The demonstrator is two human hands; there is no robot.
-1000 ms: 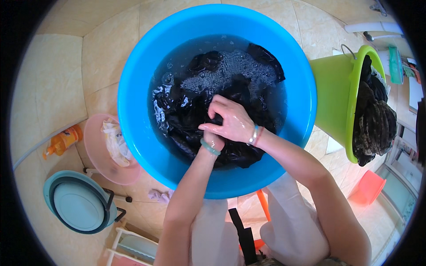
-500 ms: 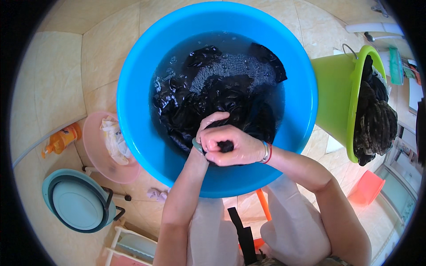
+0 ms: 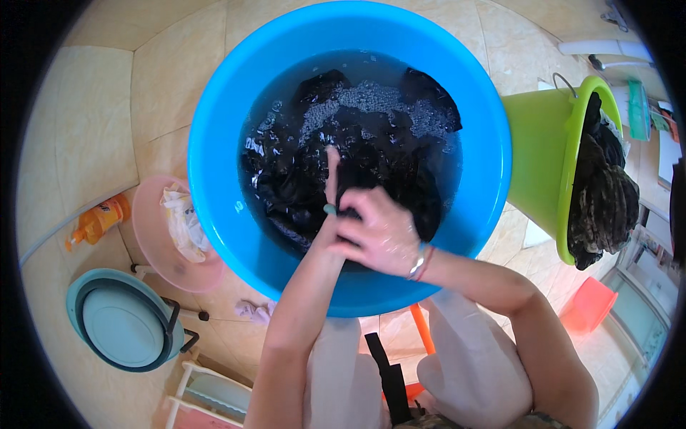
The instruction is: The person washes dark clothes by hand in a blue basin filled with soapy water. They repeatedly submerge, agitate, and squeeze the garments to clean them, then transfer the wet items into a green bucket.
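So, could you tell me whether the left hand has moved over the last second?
Yes: the left hand has stretched toward the basin's far rim, fingers now flat over the dark clothes.

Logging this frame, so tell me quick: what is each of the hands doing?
Left hand: open, fingers flat against the black cloth.
Right hand: closed on the black cloth.

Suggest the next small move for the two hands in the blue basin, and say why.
Probably another rubbing stroke: the right hand lies over the left hand, both pressed on the dark wet garment at the near side of the blue basin. Suds float on the water, and most of the cloth lies beyond the hands, so shifting to a fresh section seems sensible.
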